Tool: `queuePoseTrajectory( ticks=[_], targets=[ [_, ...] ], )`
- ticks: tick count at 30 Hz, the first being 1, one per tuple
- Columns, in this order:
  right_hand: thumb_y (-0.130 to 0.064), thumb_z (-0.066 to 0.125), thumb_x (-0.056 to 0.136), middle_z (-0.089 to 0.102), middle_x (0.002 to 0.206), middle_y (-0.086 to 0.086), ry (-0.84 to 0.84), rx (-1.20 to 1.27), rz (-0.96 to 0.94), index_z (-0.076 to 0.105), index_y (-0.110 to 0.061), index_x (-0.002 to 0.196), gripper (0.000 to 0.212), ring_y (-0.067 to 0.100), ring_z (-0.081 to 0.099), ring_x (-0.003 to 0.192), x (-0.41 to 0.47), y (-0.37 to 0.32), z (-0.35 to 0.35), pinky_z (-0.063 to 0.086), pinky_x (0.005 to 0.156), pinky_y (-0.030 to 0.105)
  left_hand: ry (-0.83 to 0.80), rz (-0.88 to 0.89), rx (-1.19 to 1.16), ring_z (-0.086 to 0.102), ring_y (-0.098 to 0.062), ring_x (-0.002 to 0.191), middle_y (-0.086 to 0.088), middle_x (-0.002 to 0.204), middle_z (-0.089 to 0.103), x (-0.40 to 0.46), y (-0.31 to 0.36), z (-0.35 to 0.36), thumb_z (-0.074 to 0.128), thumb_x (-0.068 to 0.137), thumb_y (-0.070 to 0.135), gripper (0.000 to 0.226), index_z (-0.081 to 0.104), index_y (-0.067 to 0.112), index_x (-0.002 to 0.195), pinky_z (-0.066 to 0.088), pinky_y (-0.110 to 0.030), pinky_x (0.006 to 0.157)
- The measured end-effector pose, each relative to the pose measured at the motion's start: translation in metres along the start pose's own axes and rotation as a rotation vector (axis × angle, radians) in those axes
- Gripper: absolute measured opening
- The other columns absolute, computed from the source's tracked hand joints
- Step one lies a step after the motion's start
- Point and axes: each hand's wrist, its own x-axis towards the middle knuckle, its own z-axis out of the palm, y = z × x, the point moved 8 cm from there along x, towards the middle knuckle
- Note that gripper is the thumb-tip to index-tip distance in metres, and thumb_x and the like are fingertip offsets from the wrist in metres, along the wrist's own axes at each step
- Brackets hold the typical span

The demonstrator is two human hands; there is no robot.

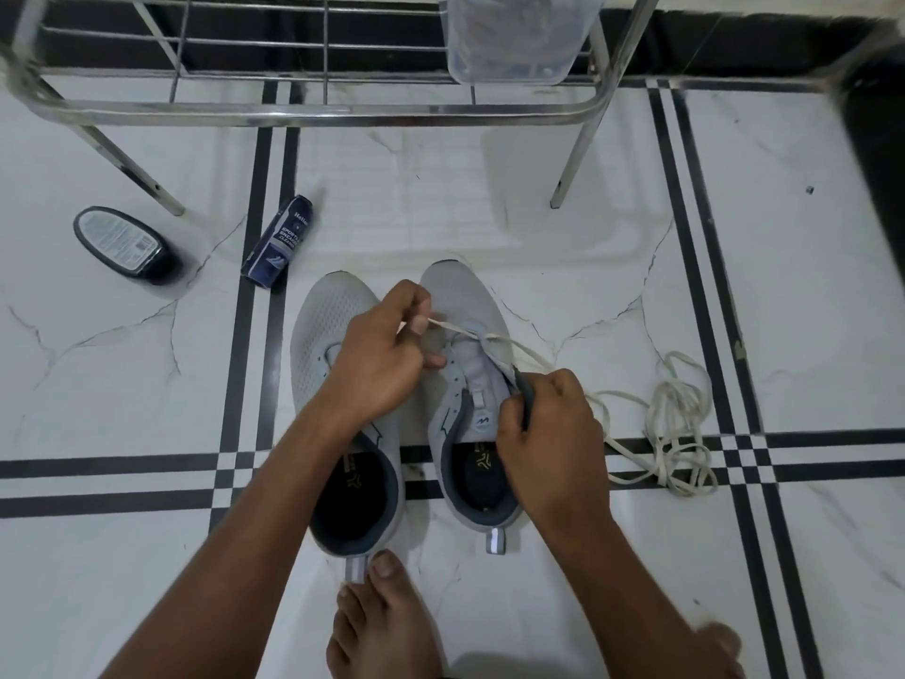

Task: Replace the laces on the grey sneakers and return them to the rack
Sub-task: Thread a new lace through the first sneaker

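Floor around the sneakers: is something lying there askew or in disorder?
Yes. The blue cleaner can lies tipped on its side left of the sneakers, not standing. The white lace sprawls in a loose tangle on the floor tiles to the right. Nothing looks spilled.

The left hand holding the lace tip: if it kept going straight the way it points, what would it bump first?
Probably the toe of the right sneaker: the left hand pinches the white lace right above it. Depth is unclear.
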Motion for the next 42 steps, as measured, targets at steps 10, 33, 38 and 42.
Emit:
queuePoseTrajectory(
  ticks=[10,33,38,42],
  targets=[
    [-0.041,0.067,0.105,0.05,0.158,-0.017,-0.123,0.264,-0.264,0.058,-0.034,0.15,0.047,0.012,0.044,0.142,0.036,-0.033,-0.018,0.037,0.119,0.033,-0.219,-0.019,0.003,0.079,-0.011,0.099,0.001,0.118,0.073,-0.01,0.021,0.014,0.04,0.116,0.035,0.016,0.048,0.037,0.102,0.057,-0.017,0.075],
    [-0.021,0.077,0.097,0.078,0.087,-0.014,-0.258,0.453,-0.163,0.085,-0.022,0.102,0.01,0.0,0.07,0.079,0.074,-0.016,0.017,0.055,0.077,0.016,0.273,-0.016,0.338,0.07,-0.011,0.076,0.001,0.085,0.077,-0.032,0.0,0.018,0.062,0.103,0.02,0.021,0.079,0.011,0.093,0.06,-0.038,0.076],
    [-0.02,0.076,0.093,0.077,0.085,-0.012,-0.273,0.267,-0.294,0.084,-0.02,0.097,0.009,0.005,0.068,0.08,0.071,-0.029,0.022,0.052,0.074,0.018,0.255,-0.08,0.251,0.066,0.003,0.08,0.01,0.087,0.071,-0.03,-0.01,0.016,0.062,0.102,0.018,0.016,0.074,0.02,0.092,0.047,-0.007,0.069],
    [-0.023,0.073,0.094,0.076,0.085,-0.005,-0.223,0.137,-0.387,0.082,-0.016,0.093,0.012,0.01,0.066,0.079,0.068,-0.04,0.024,0.055,0.078,0.036,0.28,-0.054,0.213,0.065,0.008,0.083,0.013,0.088,0.071,-0.034,-0.011,0.016,0.064,0.102,0.017,0.015,0.078,0.016,0.097,0.046,-0.002,0.07]
  ],
)
